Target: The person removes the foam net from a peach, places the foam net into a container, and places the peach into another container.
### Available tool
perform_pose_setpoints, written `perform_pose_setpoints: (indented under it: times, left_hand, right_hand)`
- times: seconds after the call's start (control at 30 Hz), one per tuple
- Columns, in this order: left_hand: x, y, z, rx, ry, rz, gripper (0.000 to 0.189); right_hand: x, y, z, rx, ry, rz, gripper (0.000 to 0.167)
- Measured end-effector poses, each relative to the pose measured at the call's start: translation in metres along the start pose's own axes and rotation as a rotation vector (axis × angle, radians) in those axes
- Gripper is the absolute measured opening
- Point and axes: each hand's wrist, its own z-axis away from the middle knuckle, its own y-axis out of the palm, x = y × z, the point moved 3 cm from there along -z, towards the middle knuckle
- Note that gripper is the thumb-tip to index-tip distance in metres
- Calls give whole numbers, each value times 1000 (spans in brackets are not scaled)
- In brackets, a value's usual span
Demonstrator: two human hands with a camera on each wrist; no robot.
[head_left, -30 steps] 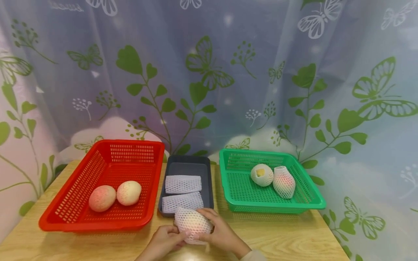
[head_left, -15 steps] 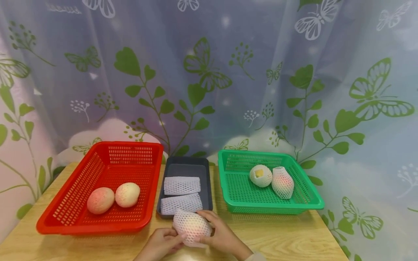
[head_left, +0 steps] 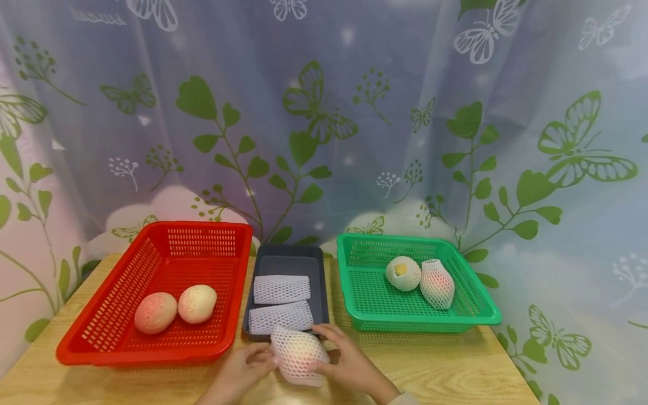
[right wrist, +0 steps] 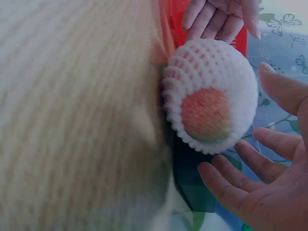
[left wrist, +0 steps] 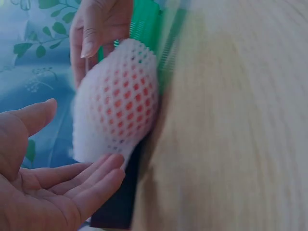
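Observation:
A pink and cream peach (head_left: 304, 351) in a white foam net sleeve (left wrist: 86, 127) sits between both hands at the table's front, just before the dark tray (head_left: 318, 259). My left hand (head_left: 243, 368) is at its left side, fingers extended and fingertips right at the net in the left wrist view. On the other side, my right hand (head_left: 354, 363) has its fingers spread around the net, thumb standing apart in the right wrist view. Through the sleeve's opening, the bare peach end (right wrist: 207, 115) shows. Two flat foam nets (head_left: 281, 289) lie in the tray.
A red basket (head_left: 202, 242) on the left holds two bare peaches (head_left: 156, 313). The green basket (head_left: 420, 320) on the right contains two netted fruits (head_left: 437, 284). All stand on a wooden table (head_left: 435, 371) before a butterfly-patterned curtain (head_left: 344, 185).
My left hand has drawn slightly left, its fingers loosening from the net. My right hand's fingers have spread a little. The netted peach stays in nearly the same place.

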Motion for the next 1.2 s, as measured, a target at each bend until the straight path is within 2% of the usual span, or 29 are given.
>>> perform_pose_setpoints:
  times: [0.1, 0.37, 0.53, 0.7, 0.97, 1.2]
  left_hand:
    - [-6, -3, 1, -15, 28, 17, 58]
    - [-25, -5, 9, 3, 7, 43, 63]
    - [-44, -10, 16, -18, 81, 88, 60]
    - [-56, -22, 22, -91, 118, 116, 59]
    - [-61, -48, 34, -201, 152, 8, 63]
    - [-57, -71, 39, -256, 108, -133, 69]
  right_hand:
    - [2, -7, 2, -18, 3, 25, 66]
    - [7, -24, 10, -93, -31, 25, 60]
    - [10, -35, 16, -145, -31, 18, 61]
    - [12, -46, 23, -197, -30, 8, 61]
    - [13, -57, 36, -222, -24, 5, 60]
    - [17, -68, 48, -268, -32, 12, 59]
